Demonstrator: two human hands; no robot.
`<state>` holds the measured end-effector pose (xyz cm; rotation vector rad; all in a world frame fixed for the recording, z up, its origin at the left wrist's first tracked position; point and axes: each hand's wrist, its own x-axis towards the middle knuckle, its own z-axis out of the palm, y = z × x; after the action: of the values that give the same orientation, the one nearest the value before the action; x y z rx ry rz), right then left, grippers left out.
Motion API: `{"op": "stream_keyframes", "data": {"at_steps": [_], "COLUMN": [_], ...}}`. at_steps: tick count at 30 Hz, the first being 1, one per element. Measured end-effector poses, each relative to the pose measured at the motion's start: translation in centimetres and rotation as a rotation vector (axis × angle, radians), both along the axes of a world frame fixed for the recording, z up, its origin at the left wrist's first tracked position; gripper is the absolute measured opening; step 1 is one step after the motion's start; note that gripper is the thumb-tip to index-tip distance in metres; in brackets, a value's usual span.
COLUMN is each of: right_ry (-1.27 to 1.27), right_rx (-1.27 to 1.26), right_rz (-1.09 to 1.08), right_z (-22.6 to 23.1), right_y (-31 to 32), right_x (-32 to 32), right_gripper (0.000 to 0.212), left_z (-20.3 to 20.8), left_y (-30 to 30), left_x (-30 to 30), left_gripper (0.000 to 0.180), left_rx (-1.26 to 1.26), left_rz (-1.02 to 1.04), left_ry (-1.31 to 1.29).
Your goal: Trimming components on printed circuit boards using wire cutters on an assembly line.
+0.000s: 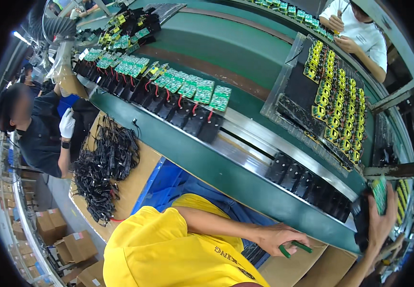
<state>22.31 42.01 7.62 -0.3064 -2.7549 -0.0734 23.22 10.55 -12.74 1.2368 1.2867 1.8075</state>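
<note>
My left hand (281, 239) is closed around a pliers-like tool with two green handles (303, 247). Its handle ends stick out apart, and its jaws are hidden. At the far right, my right hand (383, 222) grips a green circuit board (379, 195) by its sides. Just left of that hand are black plastic casings (360, 217); I cannot tell whether the fingers touch them. A row of black casings (307, 184) lies along the metal rail, left of my right hand.
Circuit boards wired to black casings (187, 88) line the rail farther left. A black tray of yellow-topped boards (295, 91) lies across the green belt (207, 43). Black cables (104, 167) are heaped on cardboard at left. Co-workers sit at left (39, 124) and far right (376, 38).
</note>
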Motion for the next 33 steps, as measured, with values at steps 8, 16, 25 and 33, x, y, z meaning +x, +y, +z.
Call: {"op": "stream_keyframes", "data": {"at_steps": [8, 16, 25, 33], "right_ry": [0.099, 0.06, -0.069, 0.208], "right_rx": [-0.428, -0.41, -0.385, -0.224], "right_rz": [0.549, 0.625, 0.571, 0.586], "right_z": [-0.6, -5.4, -6.5, -10.2], "right_y": [-35.5, -53.1, -57.0, -54.6], "right_x": [-16.9, -25.6, -26.9, -29.0], "right_gripper": [0.056, 0.075, 0.075, 0.084], "left_z": [-3.6, -10.1, -5.6, -10.0], "left_y": [-5.3, -3.0, -8.9, -7.6], "left_x": [1.3, 3.7, -1.1, -0.1], "left_gripper": [0.04, 0.035, 0.036, 0.049], "left_rx": [-0.224, -0.02, 0.07, 0.216], "left_rz": [-0.242, 0.044, -0.05, -0.115], "left_ry": [0.416, 0.337, 0.082, -0.108]}}
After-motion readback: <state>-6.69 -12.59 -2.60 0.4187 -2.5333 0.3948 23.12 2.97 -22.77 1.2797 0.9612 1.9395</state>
